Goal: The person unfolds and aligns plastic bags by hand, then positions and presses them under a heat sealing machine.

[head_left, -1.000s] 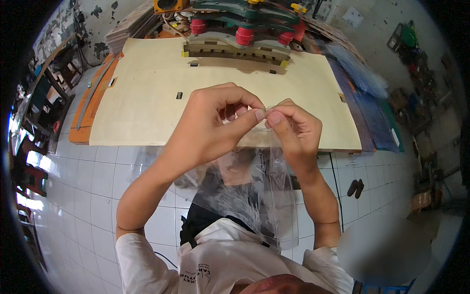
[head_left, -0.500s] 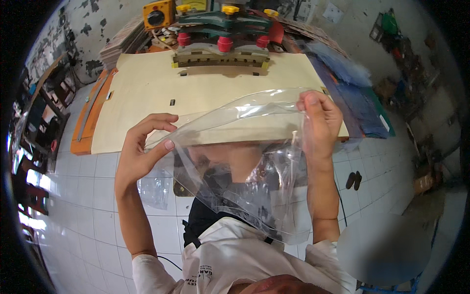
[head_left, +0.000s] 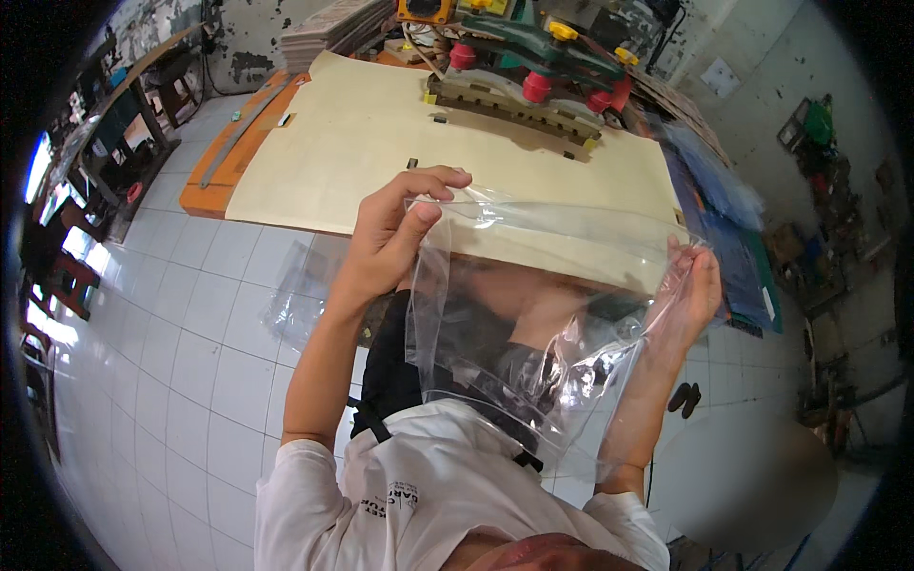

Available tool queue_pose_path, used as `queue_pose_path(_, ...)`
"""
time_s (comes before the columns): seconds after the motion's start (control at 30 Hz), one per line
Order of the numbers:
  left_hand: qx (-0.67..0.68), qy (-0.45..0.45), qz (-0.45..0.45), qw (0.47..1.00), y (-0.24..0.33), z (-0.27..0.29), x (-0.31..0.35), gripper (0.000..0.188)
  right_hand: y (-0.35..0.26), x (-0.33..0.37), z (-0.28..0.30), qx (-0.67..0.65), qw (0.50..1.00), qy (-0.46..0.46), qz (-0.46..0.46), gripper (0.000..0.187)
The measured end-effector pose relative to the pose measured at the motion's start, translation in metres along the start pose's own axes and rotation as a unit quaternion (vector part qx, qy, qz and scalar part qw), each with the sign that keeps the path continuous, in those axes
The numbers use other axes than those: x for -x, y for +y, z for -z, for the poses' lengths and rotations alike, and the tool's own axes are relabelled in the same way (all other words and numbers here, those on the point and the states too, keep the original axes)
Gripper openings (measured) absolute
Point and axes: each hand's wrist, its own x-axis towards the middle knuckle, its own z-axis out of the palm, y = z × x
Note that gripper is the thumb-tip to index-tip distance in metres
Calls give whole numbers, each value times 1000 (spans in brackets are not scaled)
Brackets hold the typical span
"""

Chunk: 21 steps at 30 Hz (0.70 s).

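The clear plastic (head_left: 552, 328) is up in the air between the person's two hands. Its top part shows in front of the table's (head_left: 203, 197) front edge, toward the front right corner. The rest hangs down over the person's lap. I cannot tell if it is a bag or a folded piece.

The left hand (head_left: 388, 228) is at the plastic's top left corner. Its fingers bend and its thumb sits close to them, but I cannot tell if it pinches tight. The right hand (head_left: 700, 293) is closed on the top right corner, where the plastic bunches up in wrinkles.

The plastic looks light, soft and bendy. It folds and sags by itself, so it will likely flop if one corner gets loose. It is shiny, so it may slip a bit or stick to itself. It probably won't break if it drops, but it could crease or get scratched. The best places to hold it seem to be the two top corners, with a thumb and finger on each, pulled gently apart so the top edge stays flat.

A pale yellow sheet (head_left: 347, 143) covers most of the table. A green machine with red knobs (head_left: 536, 88) stands at the back edge. Blue plastic sheets (head_left: 738, 271) lie along the right edge.
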Motion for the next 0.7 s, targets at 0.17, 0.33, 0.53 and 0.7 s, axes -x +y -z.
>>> queue_pose_path(0.17, -90, -14, -12, 996, 5, -4, 3, 23, 20, 6, 24, -10, 997, -46, 68, 15)
queue_pose_path(0.33, -107, -31, -66, 992, 18, 5, 30, 38, 19, 45, 32, 1, 992, -88, 94, 29)
queue_pose_path(0.53, -123, -44, 30, 991, 53, 9, 63, 51, -17, 89, 22, 47, 994, -71, 62, 32)
queue_pose_path(0.7, -82, -4, 175, 981, 64, 12, 60, 28, -26, 83, -2, 104, 994, -15, -6, 30)
